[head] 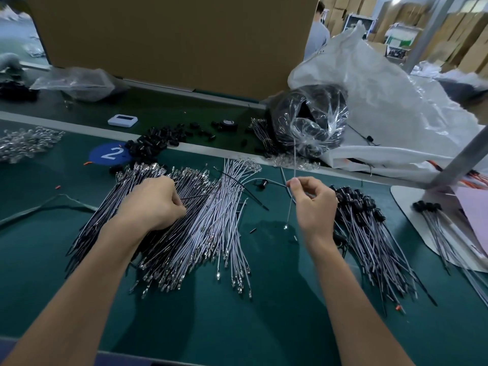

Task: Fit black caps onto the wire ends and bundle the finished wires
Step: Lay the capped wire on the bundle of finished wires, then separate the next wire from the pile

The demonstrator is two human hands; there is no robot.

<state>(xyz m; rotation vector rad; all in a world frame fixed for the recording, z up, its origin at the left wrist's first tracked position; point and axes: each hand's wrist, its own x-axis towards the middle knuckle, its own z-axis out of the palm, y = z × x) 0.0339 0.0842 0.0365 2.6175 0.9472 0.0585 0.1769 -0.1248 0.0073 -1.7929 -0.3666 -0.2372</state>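
Grey-sheathed and thin, the single wire (289,213) stands nearly upright in the right hand (313,204), pinched between thumb and forefinger, its small metal terminal hanging just above the green mat (264,313). The left hand (155,202) rests on the loose pile of uncapped wires (184,241), fingers curled in on a black strand (196,197). Capped wires (369,233) lie fanned just right of the right hand, and loose black caps (150,146) heap at the mat's far edge.
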